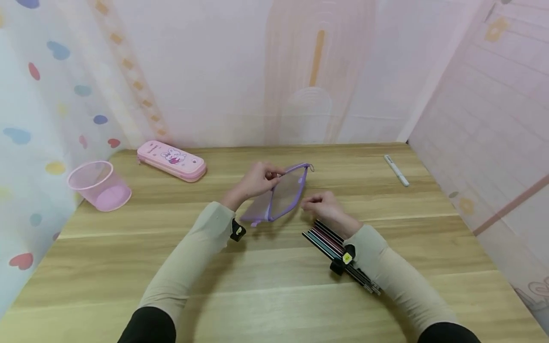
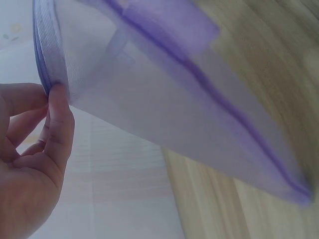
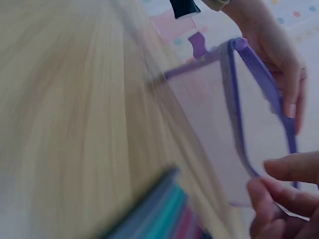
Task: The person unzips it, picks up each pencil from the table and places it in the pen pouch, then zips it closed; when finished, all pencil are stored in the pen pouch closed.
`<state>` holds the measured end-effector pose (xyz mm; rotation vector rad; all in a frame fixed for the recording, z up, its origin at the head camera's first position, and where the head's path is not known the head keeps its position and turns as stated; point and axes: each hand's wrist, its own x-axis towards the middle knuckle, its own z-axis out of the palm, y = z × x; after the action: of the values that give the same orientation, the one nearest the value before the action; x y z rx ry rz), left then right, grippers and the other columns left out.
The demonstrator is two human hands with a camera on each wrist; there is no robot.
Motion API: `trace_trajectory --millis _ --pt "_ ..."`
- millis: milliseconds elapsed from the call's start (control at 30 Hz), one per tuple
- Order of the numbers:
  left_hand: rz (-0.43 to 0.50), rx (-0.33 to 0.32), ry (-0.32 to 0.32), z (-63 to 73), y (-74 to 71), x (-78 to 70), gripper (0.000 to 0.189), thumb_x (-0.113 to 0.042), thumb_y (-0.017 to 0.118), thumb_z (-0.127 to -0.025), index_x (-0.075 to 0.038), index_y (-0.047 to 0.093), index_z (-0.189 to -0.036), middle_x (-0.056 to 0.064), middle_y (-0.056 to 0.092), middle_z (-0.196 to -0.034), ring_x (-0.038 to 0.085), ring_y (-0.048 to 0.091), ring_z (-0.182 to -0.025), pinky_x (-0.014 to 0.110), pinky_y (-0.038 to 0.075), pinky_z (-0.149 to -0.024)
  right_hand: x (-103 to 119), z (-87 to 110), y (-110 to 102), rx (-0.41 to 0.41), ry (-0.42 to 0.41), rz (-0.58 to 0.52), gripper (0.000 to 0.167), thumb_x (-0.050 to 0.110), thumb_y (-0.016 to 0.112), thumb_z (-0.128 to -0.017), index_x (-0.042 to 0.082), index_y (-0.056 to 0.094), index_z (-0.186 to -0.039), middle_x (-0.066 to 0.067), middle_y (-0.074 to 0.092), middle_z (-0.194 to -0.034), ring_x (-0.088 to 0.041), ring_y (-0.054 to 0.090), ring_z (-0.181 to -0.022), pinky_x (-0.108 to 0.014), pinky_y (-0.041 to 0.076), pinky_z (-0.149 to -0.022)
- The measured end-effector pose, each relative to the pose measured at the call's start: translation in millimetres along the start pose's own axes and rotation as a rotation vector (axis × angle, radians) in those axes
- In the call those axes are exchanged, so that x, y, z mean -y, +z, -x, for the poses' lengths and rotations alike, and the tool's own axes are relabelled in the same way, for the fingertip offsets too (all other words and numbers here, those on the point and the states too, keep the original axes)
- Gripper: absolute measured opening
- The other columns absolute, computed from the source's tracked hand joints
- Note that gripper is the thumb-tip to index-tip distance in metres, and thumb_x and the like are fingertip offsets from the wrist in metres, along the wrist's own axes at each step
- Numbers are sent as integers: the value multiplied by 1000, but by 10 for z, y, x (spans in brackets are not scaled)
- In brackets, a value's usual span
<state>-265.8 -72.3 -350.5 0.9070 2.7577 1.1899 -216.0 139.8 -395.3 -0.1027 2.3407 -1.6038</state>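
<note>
My left hand (image 1: pixel 259 180) pinches the upper rim of a see-through mesh zip pouch (image 2: pixel 144 99) with purple edging, thumb on one side and fingers on the other. The pouch is tilted, its zipped mouth gaping toward the right. Just beside the lower right part of that mouth is my right hand (image 1: pixel 326 208), fingers loosely bent and nothing visible between them; its fingertips overlap the rim in the right wrist view. Under the right wrist lies a bundle of slim pens (image 1: pixel 324 242), black, teal and dark pink, partly hidden by the sleeve.
A pink pencil case (image 1: pixel 171 161) with a rabbit picture lies at the back left. Left of it, a pink see-through cup (image 1: pixel 100 186) leans over. One white marker (image 1: pixel 396 170) lies at the back right. Patterned cloth walls border the wooden table (image 1: pixel 266 295).
</note>
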Motion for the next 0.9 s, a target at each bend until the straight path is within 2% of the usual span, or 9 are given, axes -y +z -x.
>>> trace_trajectory --millis 67,167,267,400,567,733,900 --pt "19 -4 -13 10 -2 25 23 -4 58 -81 0 64 -104 13 61 -78 19 61 -68 19 51 -53 3 81 -105 20 -94 189 19 9 62 -80 -5 65 -93 -7 66 -78 -8 53 -61 -18 47 -55" --pt "60 -3 -26 14 23 67 24 -3 58 -81 2 63 -104 14 61 -77 20 62 -68 20 53 -53 -34 250 -310 46 -198 456 12 8 63 -78 -1 67 -85 -11 67 -78 -10 55 -62 -19 48 -55" --pt "99 15 -28 7 72 99 25 -1 58 -80 4 63 -104 15 61 -77 20 63 -68 19 54 -53 -139 453 -507 113 -205 561 8 6 63 -78 -1 67 -82 -9 66 -73 -9 54 -60 -20 48 -51" --pt "114 30 -23 -11 106 95 24 0 57 -80 4 63 -104 15 61 -77 21 63 -69 19 55 -54 -296 722 -645 158 -183 607 7 8 64 -78 2 67 -80 -4 65 -71 -7 54 -59 -18 48 -49" --pt "140 20 -63 5 116 82 24 -2 57 -81 2 63 -105 14 61 -78 23 64 -72 19 55 -56 -442 949 -608 112 -163 625 10 16 67 -78 7 67 -82 2 63 -72 -3 51 -60 -17 45 -51" --pt "163 10 -93 -5 113 80 25 -2 57 -81 2 63 -106 14 60 -79 20 62 -70 20 55 -57 -487 998 -561 75 -92 533 10 13 66 -78 3 64 -81 -1 59 -70 -5 48 -60 -17 42 -49" --pt "175 -20 -109 6 106 103 25 -1 58 -81 2 62 -106 15 61 -79 16 59 -66 19 55 -57 -472 973 -562 103 -73 500 9 8 63 -78 1 59 -79 -3 56 -69 -7 46 -60 -17 41 -49"
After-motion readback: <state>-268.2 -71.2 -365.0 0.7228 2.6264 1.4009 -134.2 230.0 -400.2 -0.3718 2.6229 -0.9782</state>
